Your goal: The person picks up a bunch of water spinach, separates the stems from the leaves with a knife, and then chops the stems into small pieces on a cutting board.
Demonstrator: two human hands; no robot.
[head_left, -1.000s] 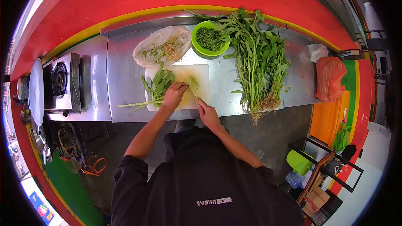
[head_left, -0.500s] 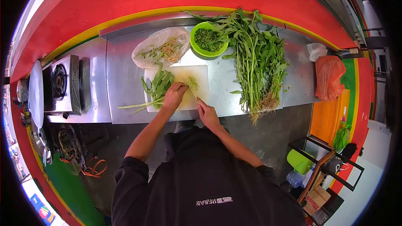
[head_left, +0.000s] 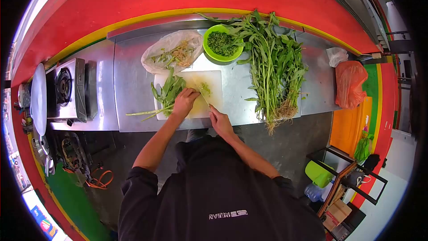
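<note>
Two bare hands meet over a white cutting board (head_left: 217,79) near the front edge of the steel table (head_left: 237,90). The right hand (head_left: 220,121) is wrapped round the handle of a knife (head_left: 206,99), its thin blade slanting up and leftward across the board. The left hand (head_left: 185,101) has its fingers drawn together and bent down just beside the blade — whether they pinch a stem cannot be told, as the fingers hide what is under them. Small chopped green bits (head_left: 204,87) lie near the far end of the blade. A leafy bunch (head_left: 170,89) rests on the board left of the left hand, its pale stems jutting past the board's left edge.

Behind the board sit a clear plastic bag (head_left: 153,59) with roots and stems inside and a bright green bowl (head_left: 206,45) of finely cut greens. To the right lies a big heap of long-stemmed greens (head_left: 275,64) — roots toward the front edge, leaf tips reaching over the bowl's rim. A stove (head_left: 79,90) stands far left.
</note>
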